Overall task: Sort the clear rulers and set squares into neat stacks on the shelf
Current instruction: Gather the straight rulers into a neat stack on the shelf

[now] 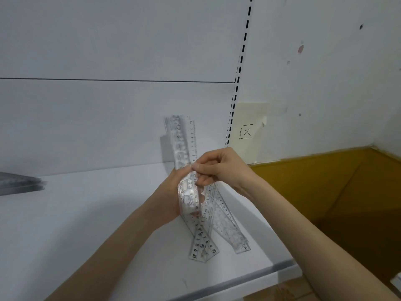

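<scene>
Head view: gripping a bundle of rulers (184, 140) in the left hand (169, 200), fingers curled round its lower half, the bundle upright with a slight lean to the left, its top end showing against the white back panel (108, 118). Pinching the bundle's right edge with the right hand (219, 168), thumb and forefinger closed on it just above the left-hand grip, other fingers curled. Both hands together, touching or nearly so, raised over the shelf (86, 224) near its right edge.

Directly under the hands, loose rulers (227, 224) lying flat on the shelf, crossed over one another and fanned out toward the front edge, printed numbers readable on several. Cannot tell how many in the bundle or in the loose pile.

Far off at the shelf's left edge, well apart from the hands, a grey stack (19, 183), blurred; cannot tell whether rulers or set squares.

Behind the right edge, a slotted upright (238, 68) running up the back. Right of it, on the wall, a pale note (247, 131) marked with a boxed X. Beyond the shelf's right edge and lower, an open brown box (325, 192), partly crossed by the right forearm.
</scene>
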Motion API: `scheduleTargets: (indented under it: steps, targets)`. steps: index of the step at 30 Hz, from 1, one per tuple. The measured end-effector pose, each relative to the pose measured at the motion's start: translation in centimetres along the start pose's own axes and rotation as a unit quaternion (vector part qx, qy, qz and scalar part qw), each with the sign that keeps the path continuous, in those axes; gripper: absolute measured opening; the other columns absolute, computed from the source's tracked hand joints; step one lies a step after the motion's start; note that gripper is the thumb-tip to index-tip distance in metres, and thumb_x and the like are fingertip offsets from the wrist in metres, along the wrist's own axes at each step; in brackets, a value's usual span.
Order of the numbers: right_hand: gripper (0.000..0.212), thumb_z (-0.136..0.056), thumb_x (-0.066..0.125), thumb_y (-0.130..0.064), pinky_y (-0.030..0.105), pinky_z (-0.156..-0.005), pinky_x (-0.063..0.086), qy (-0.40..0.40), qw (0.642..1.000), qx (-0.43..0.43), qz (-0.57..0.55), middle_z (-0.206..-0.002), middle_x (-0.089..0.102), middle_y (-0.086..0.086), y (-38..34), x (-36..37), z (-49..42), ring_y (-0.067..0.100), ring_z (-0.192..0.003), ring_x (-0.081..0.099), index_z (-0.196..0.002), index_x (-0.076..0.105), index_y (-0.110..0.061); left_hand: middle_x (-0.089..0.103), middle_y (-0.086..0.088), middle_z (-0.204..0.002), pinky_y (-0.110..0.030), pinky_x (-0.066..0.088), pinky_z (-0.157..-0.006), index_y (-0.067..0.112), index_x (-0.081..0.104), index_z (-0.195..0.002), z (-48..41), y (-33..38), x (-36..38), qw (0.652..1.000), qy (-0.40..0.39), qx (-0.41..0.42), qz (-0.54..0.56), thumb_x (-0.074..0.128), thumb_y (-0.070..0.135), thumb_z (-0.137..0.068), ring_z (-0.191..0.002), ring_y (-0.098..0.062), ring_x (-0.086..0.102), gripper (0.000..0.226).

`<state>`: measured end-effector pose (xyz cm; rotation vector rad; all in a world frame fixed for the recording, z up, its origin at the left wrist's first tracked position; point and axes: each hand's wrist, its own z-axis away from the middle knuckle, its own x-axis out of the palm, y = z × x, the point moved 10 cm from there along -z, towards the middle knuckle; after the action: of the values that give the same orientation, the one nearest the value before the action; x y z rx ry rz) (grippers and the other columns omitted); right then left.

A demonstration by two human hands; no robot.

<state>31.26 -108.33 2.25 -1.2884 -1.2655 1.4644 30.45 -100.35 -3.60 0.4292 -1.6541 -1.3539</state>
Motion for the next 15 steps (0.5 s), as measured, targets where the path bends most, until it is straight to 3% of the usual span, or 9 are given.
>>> scheduleTargets:
  steps: [5,8,11,13,15]
  targets:
    - [0.015,-0.080,0.075,-0.016,0.033,-0.079,0.058,0.018,0.994,-0.043,0.099,-0.073,0.073,0.010,-1.1,0.1,-1.2,0.021,-0.070,0.071,-0.088,0.072,-0.003,0.055,-0.008,-0.078,-0.032,0.050,-0.051,0.015,0.046,-0.126,-0.1,0.3,-0.4,0.999,-0.012,0.016,-0.029,0.067,0.024,-0.076,-0.065,-0.021,0.057,0.055]
    - [0.015,-0.081,0.076,-0.022,0.028,-0.075,0.056,0.049,0.983,-0.077,0.159,-0.067,0.071,0.004,-2.1,0.2,-1.3,0.010,-0.063,0.068,-0.083,0.073,-0.008,0.055,-0.008,-0.075,-0.032,0.047,-0.049,0.020,0.045,-0.127,0.0,0.1,-0.3,0.999,-0.026,-0.003,-0.042,0.070,0.026,-0.074,-0.063,-0.022,0.058,0.059]
    - [0.017,-0.081,0.075,-0.023,0.027,-0.069,0.058,0.066,0.972,-0.113,0.195,-0.064,0.070,0.006,-3.1,0.5,-1.3,0.012,-0.055,0.067,-0.080,0.071,-0.006,0.053,-0.008,-0.077,-0.033,0.046,-0.051,0.019,0.046,-0.121,0.0,0.2,-0.3,0.999,-0.027,0.002,-0.041,0.065,0.020,-0.080,-0.065,-0.023,0.057,0.046]
    - [0.020,-0.082,0.075,-0.025,0.023,-0.056,0.054,0.069,0.959,-0.138,0.236,-0.065,0.069,0.007,-3.5,0.9,-1.4,0.013,-0.048,0.064,-0.078,0.070,-0.006,0.053,-0.008,-0.077,-0.033,0.046,-0.051,0.019,0.045,-0.115,-0.1,0.2,-0.5,0.999,-0.020,0.004,-0.044,0.065,0.016,-0.081,-0.065,-0.023,0.056,0.040]
    - [0.026,-0.081,0.073,-0.036,0.025,-0.055,0.053,0.078,0.938,-0.151,0.302,-0.065,0.068,0.000,-3.7,1.1,-1.4,0.010,-0.046,0.062,-0.074,0.068,-0.012,0.054,-0.009,-0.076,-0.034,0.046,-0.051,0.019,0.044,-0.116,-0.1,0.1,-0.8,0.999,-0.003,0.002,-0.042,0.064,0.012,-0.084,-0.064,-0.023,0.057,0.038]
